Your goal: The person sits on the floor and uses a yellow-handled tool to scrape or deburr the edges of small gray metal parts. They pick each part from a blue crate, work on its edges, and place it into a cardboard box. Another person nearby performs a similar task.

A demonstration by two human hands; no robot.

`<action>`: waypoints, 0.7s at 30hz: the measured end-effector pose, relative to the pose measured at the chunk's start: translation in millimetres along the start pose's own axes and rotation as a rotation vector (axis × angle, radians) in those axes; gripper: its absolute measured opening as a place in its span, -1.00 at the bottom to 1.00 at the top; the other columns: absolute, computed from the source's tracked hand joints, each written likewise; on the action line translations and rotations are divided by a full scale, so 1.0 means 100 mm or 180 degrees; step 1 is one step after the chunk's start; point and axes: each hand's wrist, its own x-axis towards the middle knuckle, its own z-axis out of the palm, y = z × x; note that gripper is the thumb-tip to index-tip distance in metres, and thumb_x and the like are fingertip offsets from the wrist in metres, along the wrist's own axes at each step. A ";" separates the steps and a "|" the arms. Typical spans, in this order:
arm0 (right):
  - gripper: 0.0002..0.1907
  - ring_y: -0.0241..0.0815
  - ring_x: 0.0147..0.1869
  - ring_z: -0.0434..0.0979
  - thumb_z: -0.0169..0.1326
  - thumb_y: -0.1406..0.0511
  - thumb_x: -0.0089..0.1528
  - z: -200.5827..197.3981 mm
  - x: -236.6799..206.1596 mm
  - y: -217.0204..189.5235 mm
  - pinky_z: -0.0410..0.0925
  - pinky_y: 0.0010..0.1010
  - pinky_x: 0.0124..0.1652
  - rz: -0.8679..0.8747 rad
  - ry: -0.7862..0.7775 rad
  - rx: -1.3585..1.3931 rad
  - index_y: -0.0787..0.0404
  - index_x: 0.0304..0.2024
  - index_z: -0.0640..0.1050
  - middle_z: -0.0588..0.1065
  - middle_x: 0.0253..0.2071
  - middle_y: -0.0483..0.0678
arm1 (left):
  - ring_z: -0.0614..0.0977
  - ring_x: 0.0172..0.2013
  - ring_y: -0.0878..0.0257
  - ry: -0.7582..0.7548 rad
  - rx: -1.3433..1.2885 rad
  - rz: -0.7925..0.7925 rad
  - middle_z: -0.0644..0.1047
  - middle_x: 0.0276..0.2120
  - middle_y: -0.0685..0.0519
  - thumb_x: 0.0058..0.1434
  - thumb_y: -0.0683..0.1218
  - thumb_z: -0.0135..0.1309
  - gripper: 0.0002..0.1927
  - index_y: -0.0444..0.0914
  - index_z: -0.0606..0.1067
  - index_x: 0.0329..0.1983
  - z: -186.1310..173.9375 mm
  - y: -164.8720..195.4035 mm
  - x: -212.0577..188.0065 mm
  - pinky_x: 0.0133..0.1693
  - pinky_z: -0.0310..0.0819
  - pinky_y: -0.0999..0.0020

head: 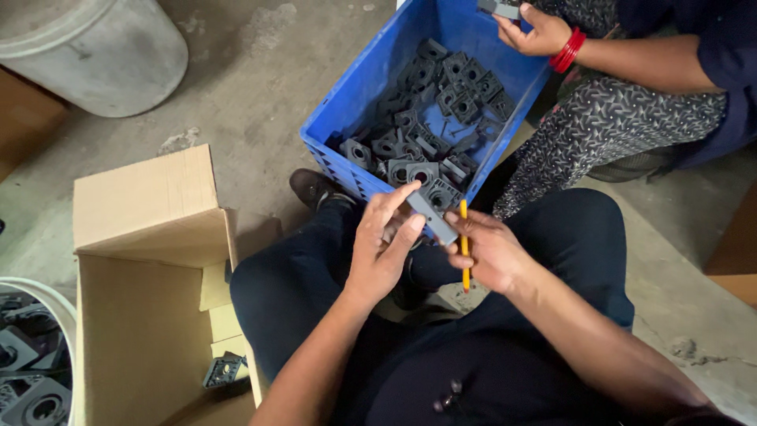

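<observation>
Floor: bare grey concrete, dusty, with pale patches and scuffs; it carries everything in view.

Far left: grey drum, round, standing on the floor.

Near left edge: white bucket, only its rim and part of its inside showing, with dark grey plastic parts in it.

Left of centre: cardboard box, open, flaps up, just beside the person's left leg; one dark grey part lies in its near corner.

Centre, near: left hand, fingers closed around the grey plastic part, thumb and forefinger pinching its upper end. The part is held above the knees, in front of the near wall of the crate.

Centre, far: blue crate, plastic, rectangular, on the floor, about half full of loose dark grey moulded parts with round holes. A dark shoe touches its near left corner.

Right of centre: right hand, closed on a yellow pencil held upright along the fingers, its fingertips touching the lower end of the grey plastic part.

Far right: another person's hand, with red bangles at the wrist, holds a grey part over the far corner of the crate; patterned clothing below it.

Right edge: a brown cardboard edge on the floor.
</observation>
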 end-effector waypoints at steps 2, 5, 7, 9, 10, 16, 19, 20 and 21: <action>-0.81 -0.30 -0.46 0.33 -0.06 0.31 0.35 0.03 -0.06 0.04 0.11 -0.56 -0.58 0.0144 -0.0224 0.0086 0.28 -0.05 0.47 0.46 -0.39 0.01 | 0.46 0.04 0.26 0.0124 0.0769 0.0692 0.45 0.00 -0.03 0.43 -0.10 0.09 -0.62 -0.31 0.46 0.27 -0.04 -0.03 0.02 0.12 0.38 0.38; -0.81 -0.28 -0.49 0.31 -0.09 0.31 0.36 0.08 -0.14 0.12 0.11 -0.54 -0.59 0.0390 -0.0226 -0.0085 0.28 -0.04 0.43 0.46 -0.42 0.03 | 0.50 0.06 0.31 -0.0084 -0.0423 0.0356 0.50 0.01 0.02 0.43 -0.09 0.09 -0.66 -0.32 0.44 0.20 -0.05 -0.12 0.03 0.18 0.37 0.39; -0.78 -0.30 -0.52 0.28 -0.09 0.29 0.36 0.12 -0.16 0.15 0.11 -0.53 -0.59 0.0279 -0.0217 -0.0489 0.25 0.01 0.43 0.44 -0.45 0.00 | 0.52 -0.01 0.35 -0.0186 -0.1220 -0.0108 0.51 -0.04 0.05 0.44 -0.09 0.08 -0.65 -0.34 0.43 0.20 -0.04 -0.20 0.01 0.12 0.38 0.41; -0.70 -0.34 -0.53 0.24 -0.08 0.28 0.35 0.15 -0.18 0.12 0.12 -0.55 -0.59 -0.0121 -0.0294 -0.1089 0.18 0.11 0.46 0.41 -0.48 -0.06 | 0.51 -0.09 0.35 -0.0126 -0.1274 -0.0321 0.51 -0.11 0.05 0.45 -0.10 0.08 -0.65 -0.36 0.45 0.23 -0.04 -0.26 -0.02 0.03 0.36 0.42; -0.69 -0.36 -0.52 0.24 -0.11 0.25 0.38 0.15 -0.21 0.05 0.12 -0.56 -0.58 -0.0424 -0.0367 -0.1228 0.21 0.11 0.47 0.41 -0.47 -0.08 | 0.52 -0.09 0.35 -0.0087 -0.1313 -0.0288 0.51 -0.10 0.05 0.45 -0.10 0.08 -0.66 -0.35 0.44 0.20 -0.04 -0.29 -0.02 0.03 0.38 0.41; -0.63 -0.41 -0.47 0.26 -0.20 0.16 0.45 0.14 -0.67 -0.31 0.20 -0.52 -0.47 -0.1948 -0.0375 -0.2664 0.25 0.04 0.52 0.37 -0.48 -0.17 | 0.60 -0.13 0.31 0.0076 -0.0897 -0.0145 0.55 -0.13 0.03 0.44 -0.11 0.07 -0.76 -0.32 0.41 0.08 -0.03 -0.22 -0.03 0.00 0.51 0.37; -0.69 -0.29 -0.50 0.35 -0.14 0.19 0.43 0.29 -0.80 -0.37 0.26 -0.40 -0.46 -0.2337 -0.0308 -0.3299 0.27 -0.05 0.51 0.36 -0.55 -0.07 | 0.62 -0.12 0.24 0.0110 -0.0294 0.0204 0.55 -0.12 -0.01 0.41 -0.15 0.09 -0.78 -0.32 0.43 0.06 -0.01 -0.08 -0.04 -0.01 0.52 0.33; -0.72 -0.22 -0.55 0.37 -0.09 0.20 0.40 0.35 -0.81 -0.39 0.26 -0.36 -0.48 -0.2225 -0.0121 -0.3509 0.27 -0.09 0.51 0.37 -0.57 -0.02 | 0.63 -0.11 0.19 0.0162 0.0277 0.0524 0.56 -0.11 -0.04 0.39 -0.18 0.11 -0.79 -0.32 0.44 0.04 -0.02 -0.03 -0.05 0.00 0.52 0.31; -0.74 -0.15 -0.60 0.40 -0.05 0.21 0.36 0.40 -0.81 -0.41 0.25 -0.32 -0.51 -0.2103 0.0057 -0.3712 0.27 -0.13 0.51 0.38 -0.59 0.03 | 0.63 -0.10 0.15 0.0222 0.0855 0.0840 0.56 -0.10 -0.08 0.38 -0.20 0.13 -0.80 -0.33 0.46 0.02 -0.02 0.01 -0.05 0.00 0.51 0.29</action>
